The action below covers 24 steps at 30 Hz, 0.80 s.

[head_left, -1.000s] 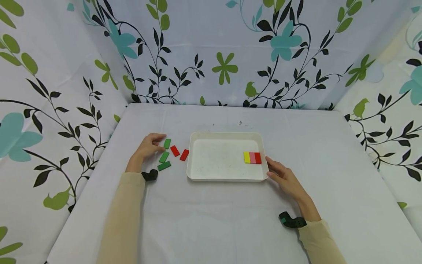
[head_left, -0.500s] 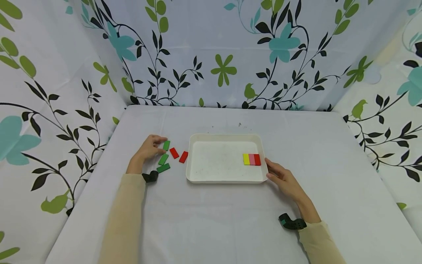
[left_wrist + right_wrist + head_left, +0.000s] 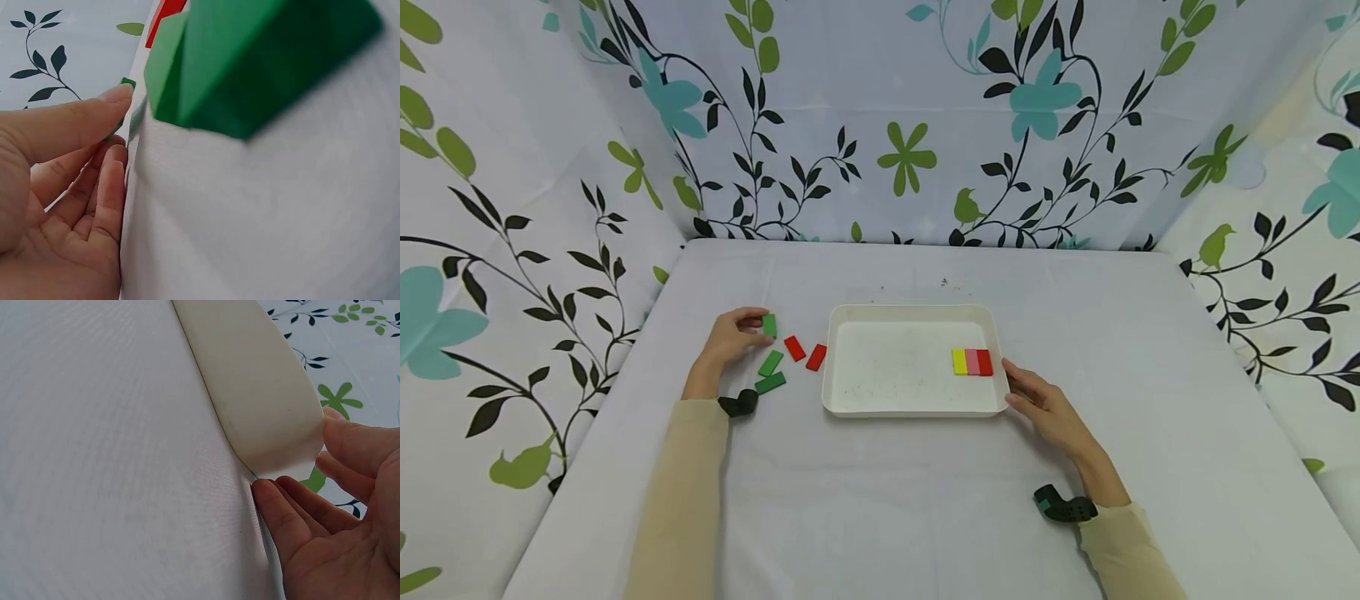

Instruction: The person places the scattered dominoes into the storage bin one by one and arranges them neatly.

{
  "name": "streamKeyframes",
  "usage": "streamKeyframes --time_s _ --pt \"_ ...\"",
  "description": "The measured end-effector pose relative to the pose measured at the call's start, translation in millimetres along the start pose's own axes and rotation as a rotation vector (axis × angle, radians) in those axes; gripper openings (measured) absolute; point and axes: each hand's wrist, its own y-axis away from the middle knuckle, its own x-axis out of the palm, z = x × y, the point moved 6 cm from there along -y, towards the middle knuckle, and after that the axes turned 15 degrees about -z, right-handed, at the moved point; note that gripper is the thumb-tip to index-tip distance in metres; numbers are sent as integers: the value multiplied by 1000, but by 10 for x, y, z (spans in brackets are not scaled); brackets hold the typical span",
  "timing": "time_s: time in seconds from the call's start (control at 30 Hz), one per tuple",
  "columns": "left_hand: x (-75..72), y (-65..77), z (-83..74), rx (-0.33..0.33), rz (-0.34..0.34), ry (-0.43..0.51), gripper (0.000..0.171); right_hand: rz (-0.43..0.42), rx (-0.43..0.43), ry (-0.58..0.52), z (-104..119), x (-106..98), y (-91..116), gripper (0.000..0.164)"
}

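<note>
My left hand (image 3: 730,337) pinches a small green block (image 3: 769,326) between thumb and fingers, left of the tray. In the left wrist view the thumb lies against this green block (image 3: 129,82), which mostly hides behind it. Just in front lie two more green blocks, one slanted (image 3: 771,362) and one nearer (image 3: 771,382). Two red blocks (image 3: 794,348) rest between these and the white tray (image 3: 887,375). My right hand (image 3: 1048,408) touches the tray's right end at its front corner, fingers loosely extended. Inside the tray, yellow, pink and red blocks (image 3: 973,362) sit side by side near that end.
A white cloth (image 3: 880,500) covers the table. Patterned curtains (image 3: 820,100) with leaves and flowers enclose the back and sides. A few dark specks (image 3: 944,282) show on the cloth behind the tray. Each wrist wears a black device (image 3: 1063,504).
The left fingers have taken hold of the farthest green block and shifted it slightly left, turning it a little. The right hand, the tray and the other blocks stay in place.
</note>
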Motion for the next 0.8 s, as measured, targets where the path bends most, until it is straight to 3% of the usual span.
streamKeyframes --time_s 0.4,0.5,0.6,0.8 --pt "-59 39 34 -142 -87 188 64 -4 1 0 -10 -4 1 56" --pt "-59 77 -69 -152 -88 265 64 -5 1 3 -4 -4 3 56" --pt "-77 164 -304 -155 -79 325 63 -4 6 2 0 -4 2 57" --pt "-28 167 -551 -107 -86 390 61 -1 9 -3 -2 -8 -1 57"
